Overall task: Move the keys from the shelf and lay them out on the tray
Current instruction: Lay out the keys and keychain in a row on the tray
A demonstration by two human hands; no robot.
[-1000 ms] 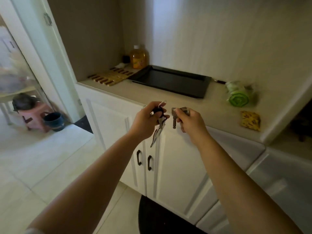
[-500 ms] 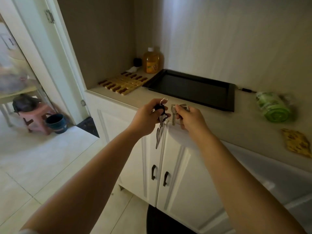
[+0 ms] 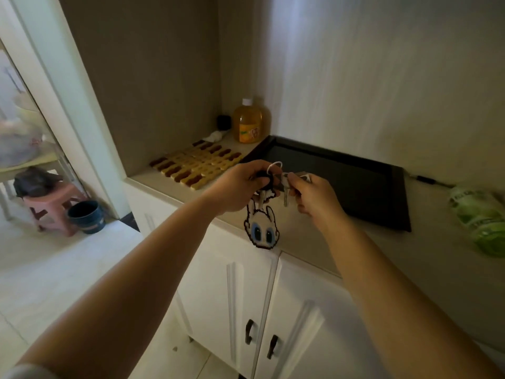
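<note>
My left hand [image 3: 240, 187] is closed on a bunch of keys with a black fob and a white ring; a white beaded bunny charm [image 3: 261, 228] dangles below it. My right hand [image 3: 314, 196] pinches a silver key [image 3: 285, 191] whose blade hangs down. Both hands are close together above the counter's front, just in front of the left part of the black rectangular tray [image 3: 393, 198]. Nothing lies in the tray.
Left of the tray lies a wooden block trivet [image 3: 196, 168]. An orange juice bottle [image 3: 250, 122] stands in the back corner. A green roll of bags [image 3: 481, 217] lies at the right. White cabinet doors [image 3: 246, 305] sit below the counter. A pink stool and a dark bucket [image 3: 86, 216] stand on the floor at left.
Both hands with the keys have moved forward and up towards the tray, which now appears closer. The bunny charm has turned to face me.
</note>
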